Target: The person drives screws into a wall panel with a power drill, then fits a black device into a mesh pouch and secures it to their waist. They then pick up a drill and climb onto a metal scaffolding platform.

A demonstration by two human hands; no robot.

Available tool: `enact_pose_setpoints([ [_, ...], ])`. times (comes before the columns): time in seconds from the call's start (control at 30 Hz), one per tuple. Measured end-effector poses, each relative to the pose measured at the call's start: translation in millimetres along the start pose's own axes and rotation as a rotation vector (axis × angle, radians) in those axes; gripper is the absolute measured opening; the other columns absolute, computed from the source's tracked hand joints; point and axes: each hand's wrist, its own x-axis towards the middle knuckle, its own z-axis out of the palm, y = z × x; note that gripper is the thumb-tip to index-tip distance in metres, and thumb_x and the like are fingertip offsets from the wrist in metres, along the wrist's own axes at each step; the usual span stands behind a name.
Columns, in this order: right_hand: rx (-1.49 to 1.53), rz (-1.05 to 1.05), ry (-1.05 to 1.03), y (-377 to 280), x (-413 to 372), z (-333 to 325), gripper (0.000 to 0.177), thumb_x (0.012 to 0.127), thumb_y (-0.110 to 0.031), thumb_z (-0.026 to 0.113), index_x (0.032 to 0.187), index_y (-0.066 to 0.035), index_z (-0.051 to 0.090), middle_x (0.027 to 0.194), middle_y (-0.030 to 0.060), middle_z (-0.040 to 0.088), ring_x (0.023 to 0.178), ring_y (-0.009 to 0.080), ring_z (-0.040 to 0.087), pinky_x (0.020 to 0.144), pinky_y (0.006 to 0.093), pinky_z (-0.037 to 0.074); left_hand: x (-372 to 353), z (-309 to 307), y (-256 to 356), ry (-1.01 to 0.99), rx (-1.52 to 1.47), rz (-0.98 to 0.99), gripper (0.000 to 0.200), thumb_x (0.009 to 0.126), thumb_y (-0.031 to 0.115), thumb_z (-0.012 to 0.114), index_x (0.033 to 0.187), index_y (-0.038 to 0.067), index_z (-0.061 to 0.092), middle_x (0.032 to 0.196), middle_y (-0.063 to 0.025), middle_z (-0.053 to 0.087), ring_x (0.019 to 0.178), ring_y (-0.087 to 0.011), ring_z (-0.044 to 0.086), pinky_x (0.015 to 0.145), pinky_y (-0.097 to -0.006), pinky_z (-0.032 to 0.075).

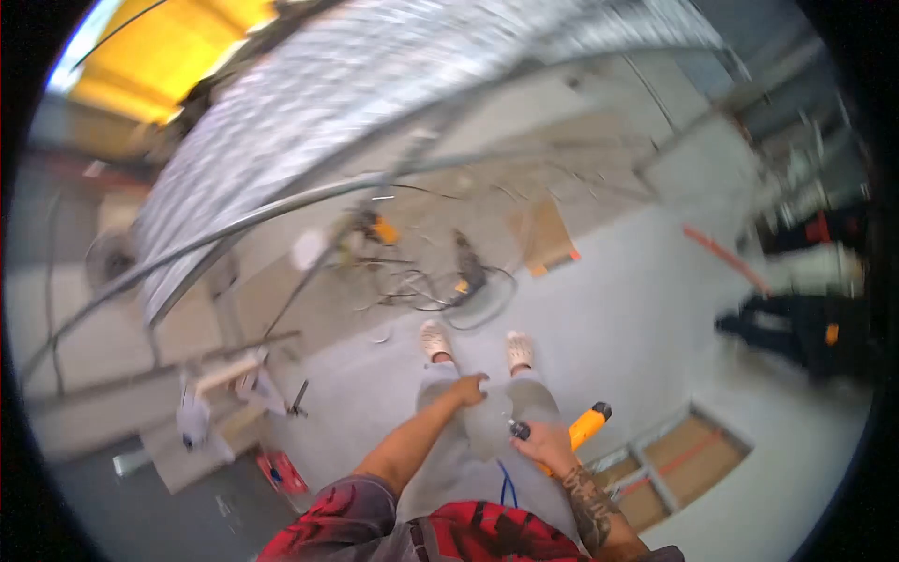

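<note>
My right hand [550, 447] is closed around a yellow and black hand-held tool [589, 426] in front of my right thigh. A dark round end [520, 430] shows by my thumb; the grip hides the tool's exact kind. My left hand [467, 390] is by my left knee, holding nothing that I can see, its fingers partly apart. Past my shoes, a dark tool with a yellow part [468, 267] lies on the floor among looped black cords [417, 290]. A blurred orange tool [384, 229] is farther off.
A ribbed silvery sheet [375, 103] and a long metal bar [281, 206] cross the upper view. A brown board [545, 236] lies ahead. A metal frame [651, 468] is at right, below a black bag [796, 328]. Wooden pieces [229, 375] stand at left.
</note>
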Motion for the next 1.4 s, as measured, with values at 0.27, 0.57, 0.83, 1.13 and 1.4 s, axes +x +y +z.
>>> enact_pose_setpoints([
  [0.27, 0.241, -0.074, -0.419, -153, -14, -65, 0.029, 0.084, -0.032, 0.067, 0.092, -0.004, 0.062, 0.074, 0.0016, 0.056, 0.063, 0.0138, 0.055, 0.058, 0.0297, 0.047, -264, 39, 4, 0.607, -0.442, -0.112, 0.061, 0.078, 0.028, 0.069, 0.132, 0.010, 0.050, 0.100, -0.0167, 0.067, 0.091, -0.0241, 0.065, 0.081, -0.0357, 0.051],
  [0.57, 0.507, -0.220, -0.770, -344, -84, 104, 0.035, 0.089, -0.043, 0.059, 0.094, -0.009, 0.055, 0.071, 0.0085, 0.060, 0.060, 0.0186, 0.060, 0.054, 0.0319, 0.049, -449, 106, 36, 1.339, -0.467, 0.178, 0.092, 0.069, 0.030, 0.084, 0.142, 0.005, 0.033, 0.134, -0.0156, 0.046, 0.122, -0.0276, 0.048, 0.102, -0.0352, 0.041],
  [0.83, 0.495, 0.078, -1.182, -348, -202, 356, 0.045, 0.096, -0.050, 0.048, 0.097, -0.006, 0.053, 0.094, 0.0133, 0.063, 0.090, 0.0265, 0.062, 0.088, 0.0414, 0.049, -552, 259, -42, 1.804, -0.607, -0.472, 0.059, 0.074, 0.025, 0.074, 0.123, 0.006, 0.047, 0.114, -0.0157, 0.050, 0.107, -0.0328, 0.051, 0.088, -0.0414, 0.046],
  [1.13, -0.201, -0.232, -1.401, -396, -164, 407, 0.065, 0.101, -0.053, 0.022, 0.124, -0.007, 0.061, 0.122, 0.0062, 0.063, 0.112, 0.0191, 0.057, 0.102, 0.0354, 0.038, -557, 427, -138, 1.746, -1.887, -0.542, 0.033, 0.077, 0.013, 0.066, 0.108, 0.005, 0.059, 0.096, -0.0055, 0.061, 0.087, -0.0161, 0.057, 0.078, -0.0301, 0.047],
  [1.4, -0.121, -0.267, -0.768, -443, -41, 412, 0.041, 0.096, -0.036, 0.044, 0.118, -0.006, 0.060, 0.104, 0.0099, 0.066, 0.092, 0.0189, 0.064, 0.079, 0.0311, 0.049, -479, 527, -239, 1.319, -2.264, -0.670, 0.009, 0.074, 0.007, 0.063, 0.082, 0.006, 0.060, 0.070, -0.0020, 0.056, 0.058, -0.0190, 0.056, 0.050, -0.0372, 0.045],
])
